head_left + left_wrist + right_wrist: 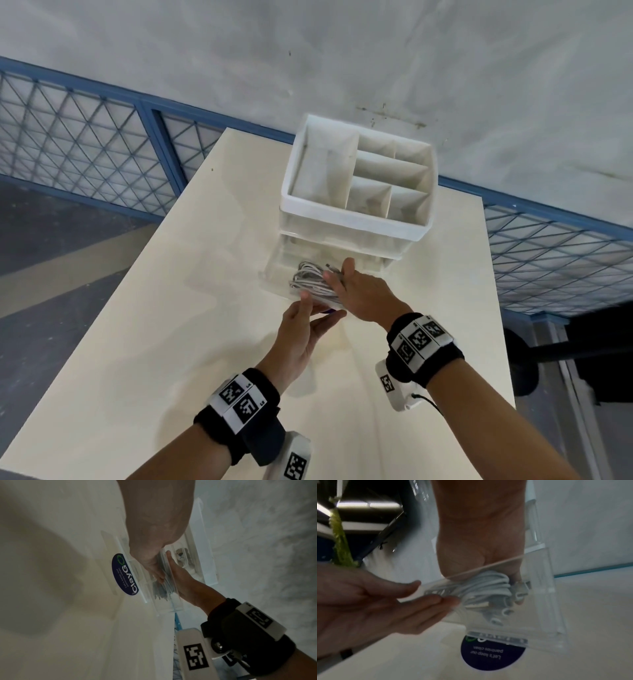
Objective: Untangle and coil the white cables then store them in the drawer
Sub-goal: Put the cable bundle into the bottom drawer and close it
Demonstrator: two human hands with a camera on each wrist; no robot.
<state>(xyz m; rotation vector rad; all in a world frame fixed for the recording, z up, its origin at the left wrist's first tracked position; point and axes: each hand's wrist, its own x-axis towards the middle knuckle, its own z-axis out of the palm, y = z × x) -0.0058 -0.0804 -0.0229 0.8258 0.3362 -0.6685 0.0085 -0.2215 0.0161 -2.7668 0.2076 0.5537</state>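
A coil of white cables lies inside the clear bottom drawer, which is pulled out of a white desk organiser. My right hand reaches into the drawer from above. In the right wrist view its fingers curl round the cables. My left hand is at the drawer's front, fingers straight against the clear wall, thumb at its rim. The left wrist view shows the left hand by the cables and the right hand behind.
The organiser has open compartments on top and stands near the far right of a cream table. A dark round sticker is on the drawer's front. Blue mesh fencing runs behind the table, and a dark floor lies to the left.
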